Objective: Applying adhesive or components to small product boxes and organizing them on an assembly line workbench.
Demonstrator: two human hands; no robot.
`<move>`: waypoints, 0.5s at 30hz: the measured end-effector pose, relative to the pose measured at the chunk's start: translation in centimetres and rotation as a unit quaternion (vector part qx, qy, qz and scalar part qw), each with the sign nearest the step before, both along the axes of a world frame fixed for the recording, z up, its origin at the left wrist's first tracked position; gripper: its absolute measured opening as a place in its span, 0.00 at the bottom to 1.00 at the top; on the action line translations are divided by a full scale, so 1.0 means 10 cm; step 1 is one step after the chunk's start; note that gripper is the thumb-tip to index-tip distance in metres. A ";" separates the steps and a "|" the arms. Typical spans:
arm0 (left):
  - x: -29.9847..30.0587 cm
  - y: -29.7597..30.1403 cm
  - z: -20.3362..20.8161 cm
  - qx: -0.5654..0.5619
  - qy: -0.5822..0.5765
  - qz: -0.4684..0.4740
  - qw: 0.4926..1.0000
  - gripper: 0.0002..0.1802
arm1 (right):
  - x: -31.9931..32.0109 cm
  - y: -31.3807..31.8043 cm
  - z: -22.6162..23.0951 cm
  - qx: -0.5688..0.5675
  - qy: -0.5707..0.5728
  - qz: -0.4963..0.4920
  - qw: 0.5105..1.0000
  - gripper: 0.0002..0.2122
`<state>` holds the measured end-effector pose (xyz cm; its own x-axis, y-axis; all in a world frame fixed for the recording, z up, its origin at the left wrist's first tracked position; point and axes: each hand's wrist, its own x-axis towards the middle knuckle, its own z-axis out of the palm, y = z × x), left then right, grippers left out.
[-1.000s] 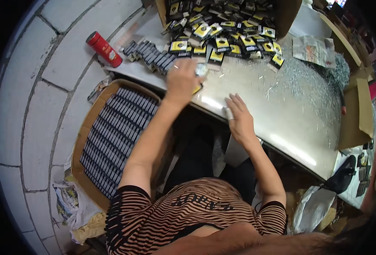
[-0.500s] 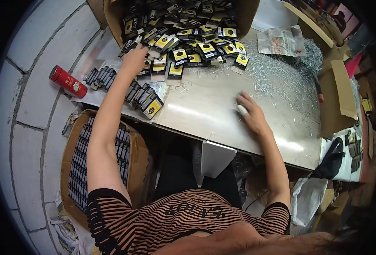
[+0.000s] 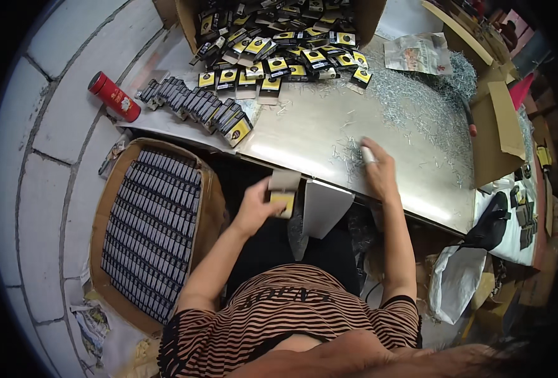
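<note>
My left hand grips a small black and yellow box just off the table's front edge. The box's pale flap stands up at its top. On the bare metal tabletop, my right hand lies with fingers stretched out and a white covering on one finger. Loose thin metal pins lie beside its fingertips. Small boxes of the same kind spill from a large carton at the back. A slanting row of closed boxes runs along the table's left side.
At lower left stands a cardboard box packed with rows of small boxes. A red flask lies by the wall. More pins are heaped at right beneath a plastic bag. A white chute hangs from the table edge.
My left hand has come back from the heap to the table's front edge with a box in it. My right hand has shifted slightly right, and pins now show beside its fingertips.
</note>
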<state>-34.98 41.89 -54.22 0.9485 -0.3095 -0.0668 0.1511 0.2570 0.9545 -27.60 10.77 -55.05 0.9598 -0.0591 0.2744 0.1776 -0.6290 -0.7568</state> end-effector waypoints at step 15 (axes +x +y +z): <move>-0.64 -0.35 -1.45 0.063 0.288 -0.218 0.930 0.22 | -0.53 1.11 -0.08 -0.261 -0.040 0.030 0.964 0.31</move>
